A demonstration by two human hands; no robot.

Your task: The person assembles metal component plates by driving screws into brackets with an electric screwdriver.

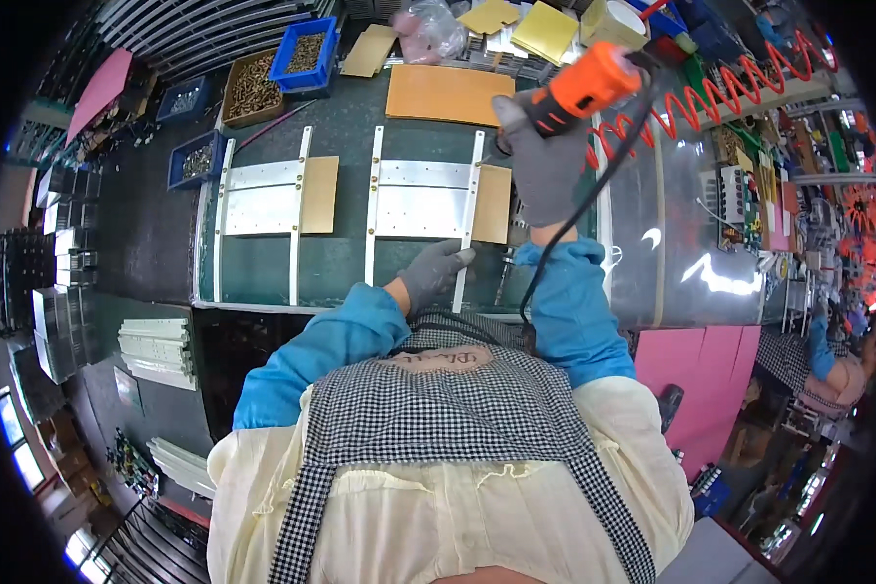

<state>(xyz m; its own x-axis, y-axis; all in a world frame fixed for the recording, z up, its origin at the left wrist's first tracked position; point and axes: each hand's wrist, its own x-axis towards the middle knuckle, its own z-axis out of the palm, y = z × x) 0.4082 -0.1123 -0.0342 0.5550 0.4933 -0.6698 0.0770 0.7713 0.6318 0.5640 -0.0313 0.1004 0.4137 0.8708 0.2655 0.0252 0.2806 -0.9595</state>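
Observation:
My right hand (547,180), in a grey glove, is wrapped round an orange and black electric screwdriver (597,80). The tool's tip end points toward the upper part of a narrow white metal strip (470,200). Whether it touches a screw there I cannot tell. My left hand (432,274), gloved too, has its fingers closed at the lower part of that strip. The strip lies across silver metal plates (420,209), with another strip (372,204) at their left end and brown card (493,206) underneath. A similar plate assembly (263,206) lies to the left.
Bins of small screws stand at the back left: a blue bin (304,56), a brown box (253,90) and another blue bin (197,161). An orange-brown sheet (448,94) lies behind the work. A black cable (594,200) crosses my right forearm; a red coiled hose (711,97) stretches right.

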